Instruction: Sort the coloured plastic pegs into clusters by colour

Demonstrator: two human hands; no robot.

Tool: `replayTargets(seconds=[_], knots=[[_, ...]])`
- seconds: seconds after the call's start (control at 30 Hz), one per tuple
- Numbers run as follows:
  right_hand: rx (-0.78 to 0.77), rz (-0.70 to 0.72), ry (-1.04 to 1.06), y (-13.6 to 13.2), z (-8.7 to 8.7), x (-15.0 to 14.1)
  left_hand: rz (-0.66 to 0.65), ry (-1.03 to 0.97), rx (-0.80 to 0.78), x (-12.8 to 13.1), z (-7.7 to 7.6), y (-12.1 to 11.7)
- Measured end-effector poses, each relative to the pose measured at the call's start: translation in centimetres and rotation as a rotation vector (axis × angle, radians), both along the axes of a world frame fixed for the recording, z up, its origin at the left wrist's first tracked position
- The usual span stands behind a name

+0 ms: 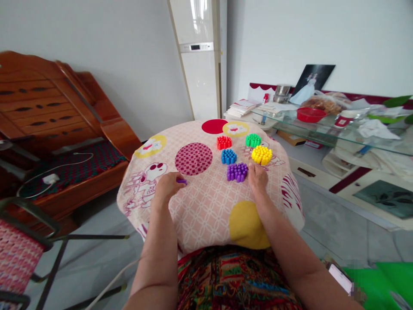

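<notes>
The left hand (167,185) holds a partly hidden purple piece (183,181); whether the right hand (258,177) grips anything is unclear.

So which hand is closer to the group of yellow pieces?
The right hand: it sits just on the near side of the yellow pieces. The left hand is well to their left, holding a purple piece.

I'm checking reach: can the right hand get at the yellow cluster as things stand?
Probably yes: the right hand is beside the purple cluster, with the yellow cluster just beyond that hand and nothing visible between.
</notes>
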State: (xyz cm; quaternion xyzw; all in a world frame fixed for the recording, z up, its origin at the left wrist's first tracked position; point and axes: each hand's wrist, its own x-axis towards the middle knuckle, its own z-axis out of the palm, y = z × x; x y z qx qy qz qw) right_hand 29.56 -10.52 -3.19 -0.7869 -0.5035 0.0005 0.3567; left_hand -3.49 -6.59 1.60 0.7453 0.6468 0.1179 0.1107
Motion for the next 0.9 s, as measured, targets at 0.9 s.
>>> replayTargets(seconds=[0.9], knots=[[0.008,-0.005,0.017,-0.2,0.2,-0.2,-0.409,-0.380,0.265,16.5,-2.2,-4.0]])
